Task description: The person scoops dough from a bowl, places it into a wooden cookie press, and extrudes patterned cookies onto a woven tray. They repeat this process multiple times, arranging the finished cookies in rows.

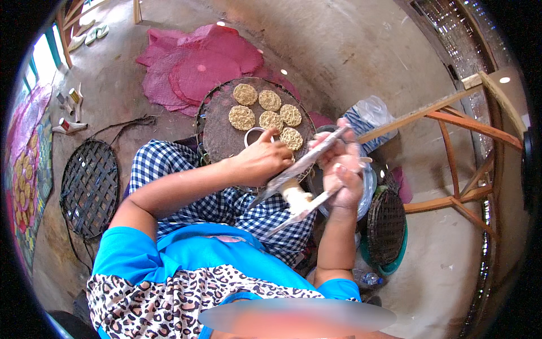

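A round, dark tray [214, 135] in front of me carries several flat, round cakes of tangled pale-brown noodles [241, 118]. A white ring [249, 134] lies on it near the front cakes. My left hand [266, 159] is over the tray's near side, fingers bent and closed at the ring's right edge; the fingertips are partly hidden. My right hand [345, 178] grips a wooden press [307, 160] made of two long arms, tilted above my lap. Between the arms sits a pale, cylinder-like piece [294, 193].
Pink sheets [203, 68] lie beyond the tray. An open-weave basket lid [89, 189] is at the left. To the right stand a wooden frame [446, 200], a clear plastic bag [374, 110] and a dark basket [387, 226] over a teal basin [398, 257]. More cakes [25, 169] lie far left.
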A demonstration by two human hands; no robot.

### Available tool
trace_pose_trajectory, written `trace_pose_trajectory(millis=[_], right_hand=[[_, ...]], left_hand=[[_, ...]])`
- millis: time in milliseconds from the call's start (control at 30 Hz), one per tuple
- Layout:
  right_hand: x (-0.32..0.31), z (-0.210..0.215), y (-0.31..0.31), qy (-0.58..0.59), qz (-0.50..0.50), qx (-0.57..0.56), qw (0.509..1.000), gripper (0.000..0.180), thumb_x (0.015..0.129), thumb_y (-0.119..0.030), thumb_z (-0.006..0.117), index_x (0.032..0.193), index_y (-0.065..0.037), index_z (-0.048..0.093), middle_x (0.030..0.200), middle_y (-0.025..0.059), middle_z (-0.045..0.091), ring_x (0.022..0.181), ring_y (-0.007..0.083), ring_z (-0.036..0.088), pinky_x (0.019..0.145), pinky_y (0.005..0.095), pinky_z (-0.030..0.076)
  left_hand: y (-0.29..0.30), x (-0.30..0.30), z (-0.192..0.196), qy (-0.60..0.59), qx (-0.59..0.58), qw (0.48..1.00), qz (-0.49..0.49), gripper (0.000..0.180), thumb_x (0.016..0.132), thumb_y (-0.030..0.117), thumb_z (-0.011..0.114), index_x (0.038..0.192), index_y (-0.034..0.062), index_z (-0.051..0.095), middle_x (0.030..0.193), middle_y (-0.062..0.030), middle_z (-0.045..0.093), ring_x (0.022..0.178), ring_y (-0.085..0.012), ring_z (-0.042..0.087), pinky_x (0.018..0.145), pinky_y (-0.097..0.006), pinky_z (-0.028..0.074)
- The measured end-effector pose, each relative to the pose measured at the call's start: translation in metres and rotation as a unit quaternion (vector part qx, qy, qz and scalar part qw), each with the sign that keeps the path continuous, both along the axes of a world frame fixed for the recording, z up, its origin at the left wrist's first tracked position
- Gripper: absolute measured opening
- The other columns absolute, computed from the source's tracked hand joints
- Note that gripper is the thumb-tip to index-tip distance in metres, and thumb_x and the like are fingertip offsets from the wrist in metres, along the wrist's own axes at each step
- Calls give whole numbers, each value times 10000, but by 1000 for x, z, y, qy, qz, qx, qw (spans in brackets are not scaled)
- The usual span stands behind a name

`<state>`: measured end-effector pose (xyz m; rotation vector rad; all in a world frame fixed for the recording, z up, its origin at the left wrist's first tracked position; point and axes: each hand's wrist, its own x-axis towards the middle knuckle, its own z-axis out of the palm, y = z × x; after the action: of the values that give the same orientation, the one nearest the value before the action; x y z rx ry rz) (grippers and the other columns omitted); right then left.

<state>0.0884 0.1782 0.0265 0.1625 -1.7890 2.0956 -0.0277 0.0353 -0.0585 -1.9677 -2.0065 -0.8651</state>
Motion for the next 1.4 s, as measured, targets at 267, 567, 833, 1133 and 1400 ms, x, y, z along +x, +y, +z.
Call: trace_pose_trajectory(millis=[267,567,833,1133,1400], right_hand=[[-12,62,61,77,169,-157,970,712,738,-341,583,1270,57,327,1148,199,451,1129,340,414,1001,465,290],[-84,29,80,-124,188,-170,959,718,736,-353,621,1257,53,339,1289,201,374,1198,342,362,1009,454,284],[-156,-64,110,-420,36,-190,887,497,728,-264,540,1071,86,456,1014,218,529,930,342,536,870,464,419],[-220,-74,122,-587,-12,-31,809,563,740,-422,586,941,94,486,867,199,567,784,319,583,701,425,495],[-214,-69,95,-604,-54,20,795,933,629,-687,599,1006,146,412,862,240,531,748,330,578,695,414,502]], left_hand=[[26,58,-26,-805,-14,445,-392,858,788,705,282,1357,65,225,1259,-181,432,1139,-287,450,970,-414,329],[39,71,-30,-801,-146,59,-577,1196,519,912,267,1339,42,264,1217,-241,440,1133,-324,457,811,-493,446],[48,68,-61,-805,-22,-155,-573,986,678,762,403,1310,9,319,1160,-205,483,1079,-339,472,788,-419,419],[61,43,-55,-810,41,-157,-563,692,792,567,388,1185,-1,438,1032,-111,468,962,-250,450,697,-363,380],[51,51,-49,-806,64,-156,-568,703,765,590,413,1159,10,453,1031,-97,454,971,-247,440,702,-365,370]])
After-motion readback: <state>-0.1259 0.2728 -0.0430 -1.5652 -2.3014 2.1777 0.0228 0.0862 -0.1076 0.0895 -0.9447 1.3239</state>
